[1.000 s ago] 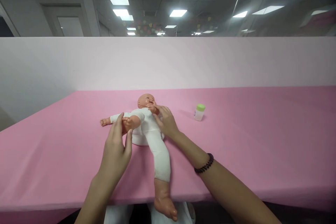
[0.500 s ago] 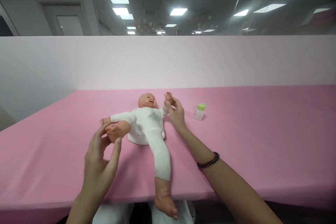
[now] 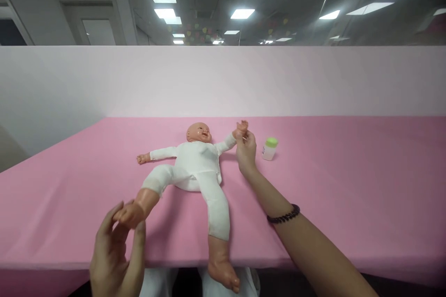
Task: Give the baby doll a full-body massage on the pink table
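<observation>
A baby doll [image 3: 197, 158] with a white cloth body lies on its back on the pink-covered table [image 3: 334, 185], its head toward the far side. My left hand [image 3: 120, 250] is curled around the doll's foot at the left, fingers behind it and thumb in front. The leg on that side is spread outward. With thumb and fingers pinched, my right hand [image 3: 246, 151] holds the doll's small hand, its arm stretched to the right. The doll's other foot [image 3: 223, 264] hangs over the near table edge.
A small clear bottle with a green lid [image 3: 270, 148] stands right of my right hand. Behind the table is a low white partition [image 3: 223, 79]. A black coiled band [image 3: 284, 214] circles my right wrist.
My left hand has moved down and toward me with the doll's foot, and that leg is now straighter. My right hand has drawn the doll's arm outward to the right.
</observation>
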Demonstrator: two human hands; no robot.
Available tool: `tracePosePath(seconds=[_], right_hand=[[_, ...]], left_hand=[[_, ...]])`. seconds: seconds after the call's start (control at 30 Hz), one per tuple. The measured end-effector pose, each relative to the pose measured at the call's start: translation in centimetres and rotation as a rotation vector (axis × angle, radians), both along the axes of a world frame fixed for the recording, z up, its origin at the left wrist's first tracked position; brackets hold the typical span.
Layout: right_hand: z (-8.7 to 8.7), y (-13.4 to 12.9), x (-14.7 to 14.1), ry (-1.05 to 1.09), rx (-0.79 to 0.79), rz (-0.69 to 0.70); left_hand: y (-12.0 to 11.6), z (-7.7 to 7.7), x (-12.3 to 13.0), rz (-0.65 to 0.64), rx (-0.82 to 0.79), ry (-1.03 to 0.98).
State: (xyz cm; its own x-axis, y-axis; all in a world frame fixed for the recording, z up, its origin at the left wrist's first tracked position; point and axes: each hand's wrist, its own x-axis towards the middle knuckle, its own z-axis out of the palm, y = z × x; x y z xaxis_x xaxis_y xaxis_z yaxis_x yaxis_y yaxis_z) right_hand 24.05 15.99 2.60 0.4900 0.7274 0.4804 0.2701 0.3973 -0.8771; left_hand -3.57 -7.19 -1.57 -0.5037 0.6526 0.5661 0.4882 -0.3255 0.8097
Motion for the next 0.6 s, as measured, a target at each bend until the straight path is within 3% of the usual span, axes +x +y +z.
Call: tracePosePath(seconds=[0.1, 0.17, 0.27, 0.37, 0.47, 0.6], right_hand=[[1.1, -2.1, -2.4, -0.209, 0.195, 0.172], [0.9, -3.0, -3.4, -0.442, 0.286, 0.242], [-0.1, -3.3, -3.8, -0.797, 0.325, 0.302], [-0.9, -3.1, -3.5, -0.953, 0.298, 0.337], [-0.5, -2.8, -2.9, -0.810, 0.298, 0.318], [0.5, -1.6, -1.6, -0.291, 0.279, 0.220]], left_hand=[[3.1, 3.6, 0.9, -0.049, 0.025, 0.225], [5.5, 5.0, 1.8, -0.112, 0.031, 0.395], [8.6, 5.6, 3.1, -0.257, 0.003, 0.530], [10.1, 5.6, 3.7, -0.315, 0.002, 0.566], [9.4, 6.1, 3.1, -0.265, 0.059, 0.537], [5.9, 6.0, 1.0, -0.182, 0.121, 0.338]])
